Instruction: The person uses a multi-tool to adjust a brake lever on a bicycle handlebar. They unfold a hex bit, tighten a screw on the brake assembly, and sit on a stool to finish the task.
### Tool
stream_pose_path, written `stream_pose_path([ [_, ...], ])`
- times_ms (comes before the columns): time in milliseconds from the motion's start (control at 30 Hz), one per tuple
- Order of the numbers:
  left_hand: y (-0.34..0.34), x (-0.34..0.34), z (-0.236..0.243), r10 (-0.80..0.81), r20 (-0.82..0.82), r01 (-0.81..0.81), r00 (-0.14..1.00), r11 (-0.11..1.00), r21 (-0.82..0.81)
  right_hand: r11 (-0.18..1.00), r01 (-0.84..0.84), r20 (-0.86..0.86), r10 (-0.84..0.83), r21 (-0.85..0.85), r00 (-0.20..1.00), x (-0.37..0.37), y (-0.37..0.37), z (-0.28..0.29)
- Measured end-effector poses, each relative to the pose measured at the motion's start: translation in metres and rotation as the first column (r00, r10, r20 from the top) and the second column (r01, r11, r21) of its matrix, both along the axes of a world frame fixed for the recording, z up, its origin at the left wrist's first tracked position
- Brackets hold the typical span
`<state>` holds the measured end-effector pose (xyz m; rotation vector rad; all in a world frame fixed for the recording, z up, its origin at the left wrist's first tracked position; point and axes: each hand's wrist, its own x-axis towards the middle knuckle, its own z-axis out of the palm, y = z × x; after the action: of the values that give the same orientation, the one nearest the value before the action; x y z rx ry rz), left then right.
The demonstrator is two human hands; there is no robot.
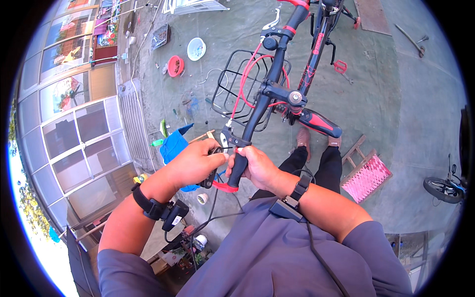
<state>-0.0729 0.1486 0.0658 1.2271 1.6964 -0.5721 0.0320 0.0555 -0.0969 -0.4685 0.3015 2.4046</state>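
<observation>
The left hand (198, 159) is closed around a dark folding tool (210, 177), thumb laid across it toward the other hand. The tool's body lies along the palm's inner edge, one end toward the wearer and the other away, roughly side by side with the black grip (239, 168) just to its right. From the tool's far end a thin dark rod juts rightward, across the line of the bar — it points at the lever clamp (240, 142) and the red ring (239, 150) next to it, though whether its tip touches either one is too small to tell.

The right hand (260, 167) is wrapped around the grip from the other side, its thumb up by that ring. So the grip sits between the two hands, held by the right, while the clamp lies just beyond the right thumb, on the side away from the body. The tips of both hands almost meet in front of the grip, and the left, with the tool, comes at the clamp from its left.

From the right hand the handlebar (258, 112) runs away from the wearer, leaning a little rightward to the stem (278, 92); the wire basket (224, 76) lies beyond the hands, left of the bar — red cables (243, 82) looping over it
</observation>
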Motion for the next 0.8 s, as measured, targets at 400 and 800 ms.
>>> stream_pose_path([
  [400, -0.008, 0.014, -0.005, 0.248, -0.001, -0.247, 0.969, 0.967, -0.06, 0.999, -0.002, -0.008, 0.003, 0.045, 1.0, -0.003, -0.004, -0.007],
  [800, -0.022, 0.036, -0.007, 0.752, -0.097, -0.758, 0.652, 0.65, -0.061, 0.998, 0.045, -0.071, -0.041, 0.052, 0.997, -0.01, -0.006, -0.016],
])
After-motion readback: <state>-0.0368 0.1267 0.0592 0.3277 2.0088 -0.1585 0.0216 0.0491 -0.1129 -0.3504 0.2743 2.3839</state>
